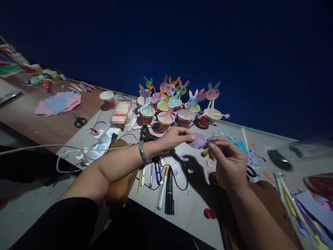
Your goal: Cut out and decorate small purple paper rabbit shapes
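Note:
Between my two hands is a round purple paper face (198,141) with pink spots on it. My left hand (174,138) pinches its left edge between thumb and fingers. At its right side, the fingers of my right hand (227,156) close on a small purple piece that meets the face; whether the two are joined I cannot tell. Behind my left wrist lies a black glue gun (145,133). Just beyond my hands stand several paper cups (165,122) with paper rabbit figures (192,99) on stalks.
Below my hands lie a black marker (169,192), a white marker (162,189) and a purple cutter (157,172). A power strip (102,144) with cables is at left, near black scissors (79,120) and stacked coloured paper (58,103). Paper scraps (256,158) lie at right.

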The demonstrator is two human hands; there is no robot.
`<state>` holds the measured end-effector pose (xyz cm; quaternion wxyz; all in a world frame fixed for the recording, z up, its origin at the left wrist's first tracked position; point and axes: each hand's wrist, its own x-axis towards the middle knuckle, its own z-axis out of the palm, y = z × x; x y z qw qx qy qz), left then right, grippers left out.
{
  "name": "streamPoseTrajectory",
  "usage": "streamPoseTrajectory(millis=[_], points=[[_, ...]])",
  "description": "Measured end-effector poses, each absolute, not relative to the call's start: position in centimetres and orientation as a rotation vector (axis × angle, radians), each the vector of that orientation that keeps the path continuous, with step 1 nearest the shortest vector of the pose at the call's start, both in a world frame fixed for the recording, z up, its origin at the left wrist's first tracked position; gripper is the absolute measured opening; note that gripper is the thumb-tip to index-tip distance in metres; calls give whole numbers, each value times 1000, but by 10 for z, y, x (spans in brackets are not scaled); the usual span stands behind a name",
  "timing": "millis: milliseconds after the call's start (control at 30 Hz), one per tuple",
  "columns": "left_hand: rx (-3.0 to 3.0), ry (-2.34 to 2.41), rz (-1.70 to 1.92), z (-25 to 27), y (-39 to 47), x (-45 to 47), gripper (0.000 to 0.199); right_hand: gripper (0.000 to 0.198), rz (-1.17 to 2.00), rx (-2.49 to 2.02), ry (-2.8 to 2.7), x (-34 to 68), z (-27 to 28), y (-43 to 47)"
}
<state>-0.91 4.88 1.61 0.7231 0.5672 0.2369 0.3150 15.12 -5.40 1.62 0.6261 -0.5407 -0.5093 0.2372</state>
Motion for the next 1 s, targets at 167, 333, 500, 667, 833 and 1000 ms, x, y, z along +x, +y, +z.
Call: streamPoseTrajectory(millis=[167,333,500,667,833,1000], points=[[1286,562,590,14,38,-9,38,15,541,-1208,-963,159,17,-49],[1269,550,490,16,24,-8,40,17,595,-1328,-989,161,13,-48],[1247,557,493,18,19,-7,38,17,642,-1366,-1069,159,15,-50],[1272,568,513,21,17,-8,40,17,665,-1374,-1084,154,17,-51],[1296,580,530,20,17,-8,45,20,706,-1341,-1083,153,15,-52],[1310,589,548,18,18,-8,46,21,694,-1341,-1089,154,13,-52]])
